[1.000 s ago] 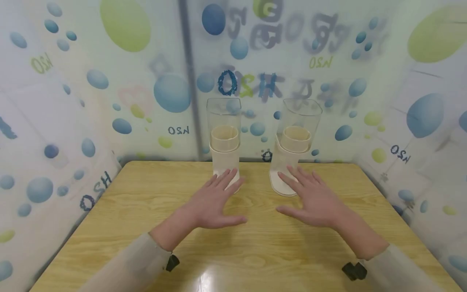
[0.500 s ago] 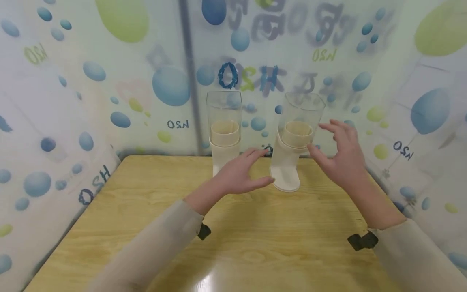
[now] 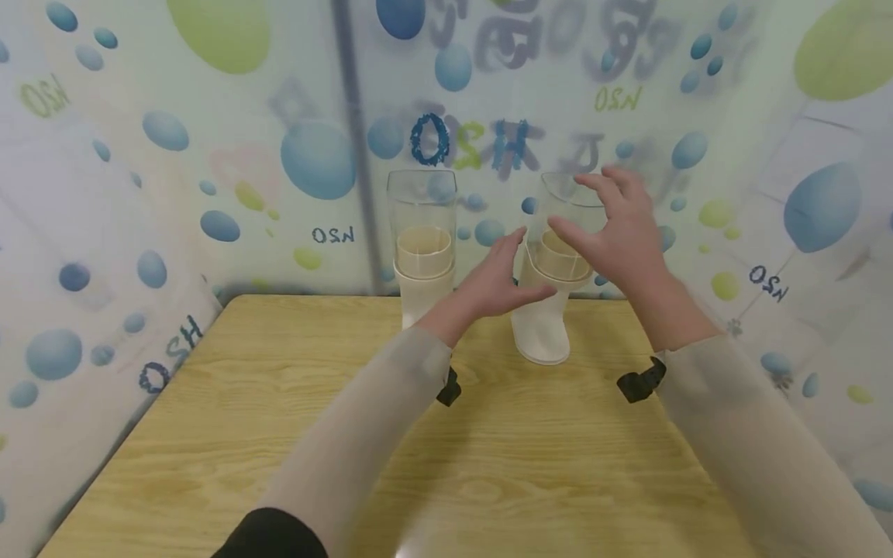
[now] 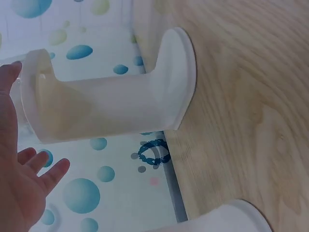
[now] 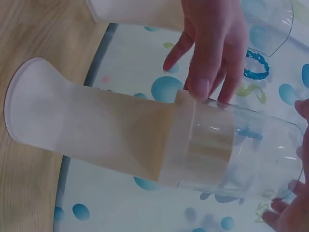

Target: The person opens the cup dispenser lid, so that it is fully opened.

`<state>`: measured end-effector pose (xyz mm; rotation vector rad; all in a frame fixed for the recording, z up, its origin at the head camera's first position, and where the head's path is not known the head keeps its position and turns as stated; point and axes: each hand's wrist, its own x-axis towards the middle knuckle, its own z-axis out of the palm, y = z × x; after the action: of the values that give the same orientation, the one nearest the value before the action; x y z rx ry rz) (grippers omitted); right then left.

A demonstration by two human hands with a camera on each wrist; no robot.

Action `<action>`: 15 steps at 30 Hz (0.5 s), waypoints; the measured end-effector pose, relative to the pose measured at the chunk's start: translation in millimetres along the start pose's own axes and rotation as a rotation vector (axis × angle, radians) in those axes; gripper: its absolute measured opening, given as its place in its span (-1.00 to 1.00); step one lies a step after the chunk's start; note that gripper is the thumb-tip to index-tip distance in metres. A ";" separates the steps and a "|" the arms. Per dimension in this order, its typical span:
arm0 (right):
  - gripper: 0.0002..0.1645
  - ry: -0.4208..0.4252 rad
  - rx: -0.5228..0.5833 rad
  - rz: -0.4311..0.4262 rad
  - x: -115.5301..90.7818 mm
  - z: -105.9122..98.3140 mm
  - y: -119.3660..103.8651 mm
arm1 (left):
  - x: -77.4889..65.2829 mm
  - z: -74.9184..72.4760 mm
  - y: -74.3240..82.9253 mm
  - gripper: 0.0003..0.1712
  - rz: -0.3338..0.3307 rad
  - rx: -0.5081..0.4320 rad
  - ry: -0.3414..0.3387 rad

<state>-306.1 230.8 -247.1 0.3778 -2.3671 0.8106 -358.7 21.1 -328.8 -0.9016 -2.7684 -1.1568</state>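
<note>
Two matching white stands, each with a clear upright container on top, are at the back of the table. Over the right container [image 3: 558, 194] in the head view reaches my right hand [image 3: 624, 229], thumb and fingers spread apart around its upper part. In the right wrist view those fingertips [image 5: 293, 185] are right at the container's upper end. My left hand [image 3: 491, 283] is at the left side of the right stand [image 3: 543, 329], fingers extended; its thumb overlaps the white ring [image 5: 176, 140] in the right wrist view. A cream inner cylinder [image 5: 211, 142] shows inside the container.
The left stand [image 3: 416, 298] with its clear container [image 3: 422, 205] stands just left of my left hand, its base hidden behind the wrist. Behind both is a patterned wall [image 3: 307, 256]; the wooden table [image 3: 335, 372] stretches toward me.
Both hands have gone from low over the table up to the right stand, the left one moving rightward and the right one rising to the container's top. The stands have not moved.
</note>
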 end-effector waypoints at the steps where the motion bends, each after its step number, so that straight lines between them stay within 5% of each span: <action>1: -0.20 -0.004 -0.007 0.018 1.6 2.1 -0.9 | 4.9 0.5 0.6 0.39 -0.004 -0.025 0.004; 7: -0.20 0.018 0.015 0.141 -3.0 18.7 1.1 | 26.2 9.6 5.2 0.55 -0.002 -0.174 0.023; 15: -0.26 0.148 0.099 0.110 -6.4 34.2 11.0 | 34.3 25.1 5.7 0.63 -0.033 -0.261 0.059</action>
<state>-321.3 218.1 -277.7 0.2206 -2.2315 0.9748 -379.3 58.1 -335.8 -0.8251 -2.6366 -1.5505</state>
